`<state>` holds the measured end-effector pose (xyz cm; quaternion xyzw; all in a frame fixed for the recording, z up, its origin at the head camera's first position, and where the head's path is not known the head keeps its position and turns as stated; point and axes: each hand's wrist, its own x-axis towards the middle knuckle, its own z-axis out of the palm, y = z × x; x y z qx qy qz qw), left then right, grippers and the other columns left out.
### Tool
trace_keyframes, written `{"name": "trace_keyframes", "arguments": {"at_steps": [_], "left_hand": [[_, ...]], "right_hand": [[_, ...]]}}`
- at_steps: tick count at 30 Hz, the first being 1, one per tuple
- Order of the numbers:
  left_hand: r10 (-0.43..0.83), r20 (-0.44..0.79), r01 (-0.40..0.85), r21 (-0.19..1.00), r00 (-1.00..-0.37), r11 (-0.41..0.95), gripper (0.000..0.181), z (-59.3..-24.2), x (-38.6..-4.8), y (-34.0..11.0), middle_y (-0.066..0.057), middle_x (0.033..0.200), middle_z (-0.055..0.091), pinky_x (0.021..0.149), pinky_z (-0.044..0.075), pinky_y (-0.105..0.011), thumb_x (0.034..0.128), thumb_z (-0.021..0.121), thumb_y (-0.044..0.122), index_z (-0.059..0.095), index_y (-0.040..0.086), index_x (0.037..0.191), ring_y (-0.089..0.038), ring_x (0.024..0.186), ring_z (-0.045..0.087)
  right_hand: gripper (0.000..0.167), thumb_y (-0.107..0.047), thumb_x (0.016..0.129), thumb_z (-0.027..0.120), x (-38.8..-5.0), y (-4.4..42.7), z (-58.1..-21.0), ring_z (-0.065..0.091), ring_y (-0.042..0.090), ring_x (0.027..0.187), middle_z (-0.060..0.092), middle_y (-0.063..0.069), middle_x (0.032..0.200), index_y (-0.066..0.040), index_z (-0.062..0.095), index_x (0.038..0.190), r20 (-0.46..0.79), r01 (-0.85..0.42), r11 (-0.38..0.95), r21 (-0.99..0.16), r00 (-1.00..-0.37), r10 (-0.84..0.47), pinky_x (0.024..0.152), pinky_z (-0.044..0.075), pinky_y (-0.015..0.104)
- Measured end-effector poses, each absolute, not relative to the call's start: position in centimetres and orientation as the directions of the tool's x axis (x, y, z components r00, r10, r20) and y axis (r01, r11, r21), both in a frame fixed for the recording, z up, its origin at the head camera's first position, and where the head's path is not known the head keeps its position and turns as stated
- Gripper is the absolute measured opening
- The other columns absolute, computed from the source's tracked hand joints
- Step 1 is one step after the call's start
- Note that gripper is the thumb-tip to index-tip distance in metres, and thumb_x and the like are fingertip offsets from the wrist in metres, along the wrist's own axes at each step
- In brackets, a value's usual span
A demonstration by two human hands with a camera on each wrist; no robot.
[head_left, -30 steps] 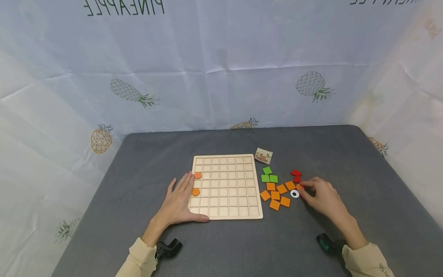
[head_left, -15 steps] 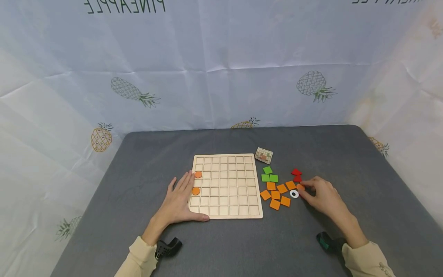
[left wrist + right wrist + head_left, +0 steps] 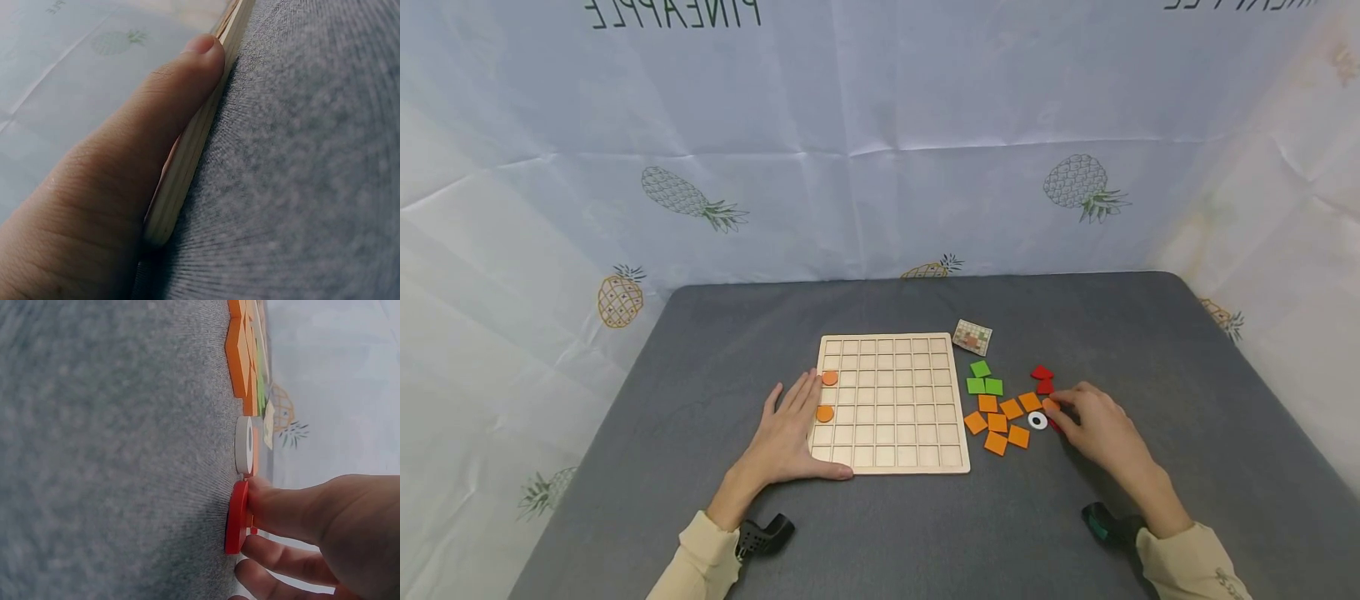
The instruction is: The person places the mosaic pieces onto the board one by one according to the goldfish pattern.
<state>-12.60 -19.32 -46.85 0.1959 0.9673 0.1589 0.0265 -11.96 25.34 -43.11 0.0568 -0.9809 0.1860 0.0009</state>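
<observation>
Grid board (image 3: 885, 404) flat, squared to grey table (image 3: 917, 533)

The word PINEAPPLE (image 3: 673, 14) runs right to left on the pale cloth (image 3: 880, 208), with cropped lettering (image 3: 1240, 4) farther right.

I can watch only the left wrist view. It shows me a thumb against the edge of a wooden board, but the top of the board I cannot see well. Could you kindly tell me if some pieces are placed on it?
Observer: Yes, two orange discs lie on the wooden board, both in the column nearest the left hand.

Operator: Thank you, this is clear. Of the work past its right side I see nothing. What is there, please?

Observer: The right hand has its thumb and a fingertip at a third orange disc, off the board.
</observation>
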Motion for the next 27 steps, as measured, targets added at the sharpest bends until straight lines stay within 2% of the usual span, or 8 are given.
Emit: {"name": "trace_keyframes", "arguments": {"at_steps": [11,17,21,24,27], "left_hand": [[0.390,0.008,0.369,0.341,-0.921,0.865,0.145,-46.8,-12.6,-19.4,-0.012,0.174,0.010,0.124,0.010,-0.065,0.0600,0.072,0.086,0.013,0.004,0.164,-0.032,0.161,0.016],[0.391,0.010,0.371,0.343,-0.920,0.863,0.145,-46.8,-12.6,-19.4,-0.013,0.174,0.011,0.124,0.010,-0.066,0.0599,0.072,0.086,0.013,0.004,0.164,-0.033,0.161,0.017],[0.394,0.012,0.373,0.346,-0.919,0.861,0.145,-46.8,-12.7,-19.5,-0.013,0.174,0.011,0.124,0.010,-0.066,0.0599,0.071,0.087,0.013,0.004,0.164,-0.033,0.161,0.016],[0.397,0.015,0.377,0.348,-0.918,0.859,0.145,-46.8,-12.7,-19.5,-0.012,0.174,0.011,0.124,0.009,-0.066,0.0601,0.070,0.088,0.013,0.005,0.164,-0.032,0.161,0.016],[0.398,0.018,0.379,0.349,-0.917,0.857,0.145,-46.9,-12.8,-19.5,-0.012,0.174,0.010,0.124,0.009,-0.066,0.0602,0.070,0.088,0.013,0.005,0.164,-0.032,0.161,0.016]], "right_hand": [[0.030,-0.014,0.093,0.074,-11.8,25.2,-43.0,0.052,0.021,0.074,0.069,0.018,0.095,0.009,0.073,0.112,0.035,-0.118,0.914,-0.388,-0.993,-0.113,0.060,0.040,0.031],[0.031,-0.013,0.093,0.073,-11.7,25.1,-42.8,0.061,0.028,0.081,0.070,0.024,0.104,0.008,0.072,0.116,0.049,-0.125,0.903,-0.410,-0.992,-0.115,0.069,0.054,0.048],[0.030,-0.013,0.093,0.074,-11.8,25.0,-42.5,0.066,0.036,0.091,0.072,0.025,0.108,0.007,0.072,0.115,0.063,-0.142,0.898,-0.417,-0.990,-0.128,0.080,0.055,0.058],[0.031,-0.013,0.093,0.075,-11.8,24.8,-42.3,0.068,0.037,0.093,0.073,0.025,0.108,0.007,0.073,0.116,0.077,-0.155,0.892,-0.424,-0.988,-0.135,0.082,0.055,0.059],[0.030,-0.012,0.092,0.075,-11.6,24.5,-42.0,0.067,0.032,0.087,0.073,0.024,0.106,0.007,0.073,0.116,0.093,-0.167,0.881,-0.442,-0.986,-0.141,0.074,0.057,0.053]]}}
